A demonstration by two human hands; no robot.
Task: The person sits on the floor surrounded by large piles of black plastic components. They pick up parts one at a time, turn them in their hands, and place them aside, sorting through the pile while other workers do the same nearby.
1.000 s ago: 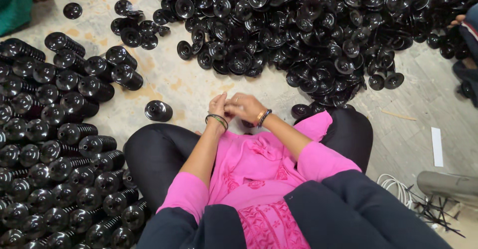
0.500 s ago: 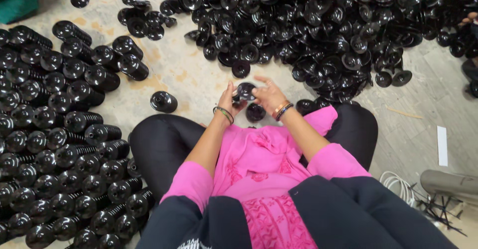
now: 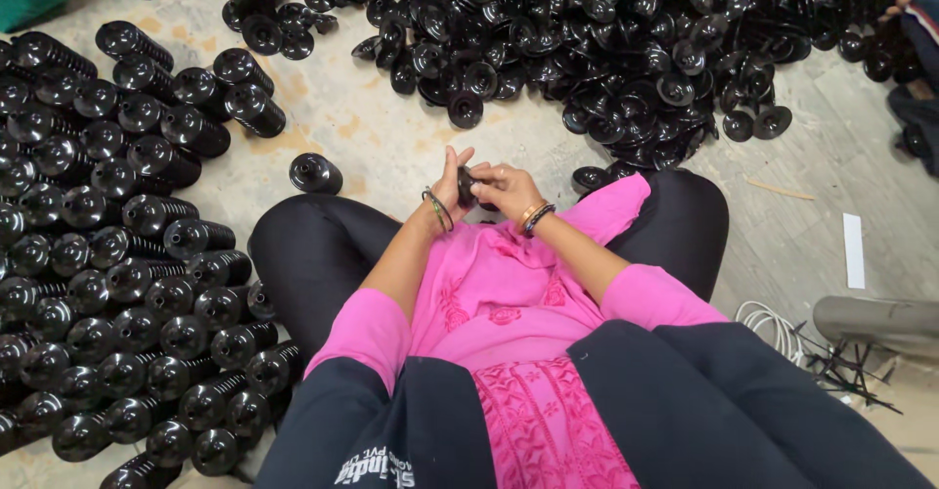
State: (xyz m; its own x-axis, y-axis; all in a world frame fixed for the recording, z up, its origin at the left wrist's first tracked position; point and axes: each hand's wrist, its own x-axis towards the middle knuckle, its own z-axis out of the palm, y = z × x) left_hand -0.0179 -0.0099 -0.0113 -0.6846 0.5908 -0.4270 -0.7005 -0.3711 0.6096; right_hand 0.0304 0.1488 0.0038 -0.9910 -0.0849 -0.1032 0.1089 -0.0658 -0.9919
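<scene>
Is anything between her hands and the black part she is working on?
Nothing visible: the left hand and right hand both touch the small black part, held between them above her lap.

The small black part (image 3: 468, 186) is mostly hidden between the left hand (image 3: 450, 188) and right hand (image 3: 506, 189), so its shape cannot be told. The loose pile (image 3: 626, 39) is cut off by the top edge, the stacked rows (image 3: 108, 254) by the left.
</scene>
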